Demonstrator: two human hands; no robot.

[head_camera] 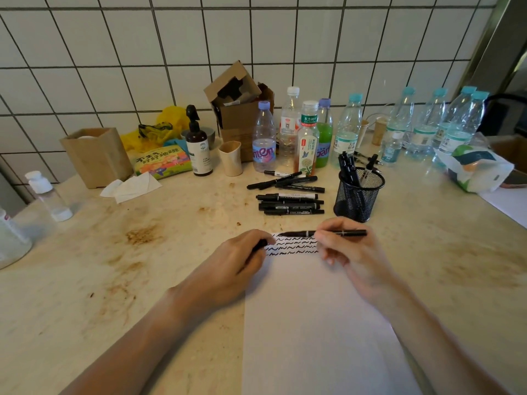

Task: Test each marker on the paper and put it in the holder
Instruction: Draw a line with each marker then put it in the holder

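A white paper [313, 315] lies on the counter with rows of black squiggles [293, 246] along its top edge. My right hand [348, 249] grips a black marker [299, 233] held level, with its uncapped tip pointing left over the squiggles. My left hand [236, 260] rests at the paper's top left corner and holds a small black piece, seemingly the cap [260, 245]. Several black markers [289, 201] lie in a loose pile beyond the paper. A black mesh holder [358, 195] to their right has several markers standing in it.
Plastic bottles [305, 135] line the tiled back wall. A cardboard box [239, 109], a beige cup [231, 158], a pump bottle [198, 149], a paper bag [95, 155] and crumpled tissue [131, 186] sit at back left. A tissue pack [473, 166] lies at right.
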